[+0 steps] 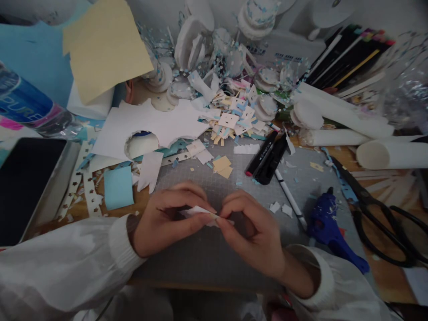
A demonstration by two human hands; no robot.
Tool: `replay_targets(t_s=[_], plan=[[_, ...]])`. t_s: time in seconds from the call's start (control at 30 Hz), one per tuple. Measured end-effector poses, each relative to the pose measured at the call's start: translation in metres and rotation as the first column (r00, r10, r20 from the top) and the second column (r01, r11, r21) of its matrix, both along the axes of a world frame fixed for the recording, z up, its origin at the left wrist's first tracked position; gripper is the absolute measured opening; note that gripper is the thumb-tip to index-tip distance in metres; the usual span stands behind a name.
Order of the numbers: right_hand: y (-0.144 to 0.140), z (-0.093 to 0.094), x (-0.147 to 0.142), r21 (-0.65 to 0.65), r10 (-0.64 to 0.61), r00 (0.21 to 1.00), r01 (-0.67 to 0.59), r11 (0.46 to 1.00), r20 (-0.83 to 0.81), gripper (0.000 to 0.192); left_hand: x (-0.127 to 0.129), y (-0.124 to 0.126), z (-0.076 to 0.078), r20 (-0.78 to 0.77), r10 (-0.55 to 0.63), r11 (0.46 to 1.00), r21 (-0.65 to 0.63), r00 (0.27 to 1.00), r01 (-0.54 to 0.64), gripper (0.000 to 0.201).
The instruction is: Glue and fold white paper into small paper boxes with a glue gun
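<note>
My left hand (167,220) and my right hand (252,234) meet over a grey cutting mat (234,187) at the near edge of the desk. Both pinch one small white paper piece (199,211) between thumb and fingertips. The piece is mostly hidden by my fingers, so its shape cannot be made out. White sleeves cover both my wrists.
A blue glue gun (329,229) and black scissors (377,214) lie to the right, a white pen (289,198) and black stapler (267,158) beyond my hands. Paper scraps, white rolls (341,118), a blue square (118,187), a tablet (26,183) and a bottle (30,107) crowd the desk.
</note>
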State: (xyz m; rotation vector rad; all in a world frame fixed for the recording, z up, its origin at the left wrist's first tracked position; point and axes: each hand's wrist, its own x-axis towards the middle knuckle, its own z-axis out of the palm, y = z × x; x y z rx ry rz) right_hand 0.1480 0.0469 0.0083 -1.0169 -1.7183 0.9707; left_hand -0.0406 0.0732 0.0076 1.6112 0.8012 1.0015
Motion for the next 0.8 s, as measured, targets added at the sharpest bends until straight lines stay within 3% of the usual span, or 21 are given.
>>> replay_targets(t_s=[0.2,0.4,0.8], plan=[[-0.0009,-0.0038,0.0028,-0.075,0.011,0.999,-0.015,0.997,-0.049,0.009,0.0009,-0.0008,0.0007,0.008,0.050,0.999,0.012,0.999,-0.050,0.013],[-0.0026,-0.0045,0.0049,-0.063,-0.005,0.997,-0.001,0.998,-0.083,0.012,0.0004,-0.0007,0.0016,0.047,0.119,0.991,0.063,0.992,-0.121,0.014],[0.0015,0.0003,0.0080,-0.080,-0.072,0.965,0.054,0.995,-0.251,0.009,0.0017,-0.0014,0.0013,0.027,0.113,0.992,0.055,0.993,-0.114,0.012]])
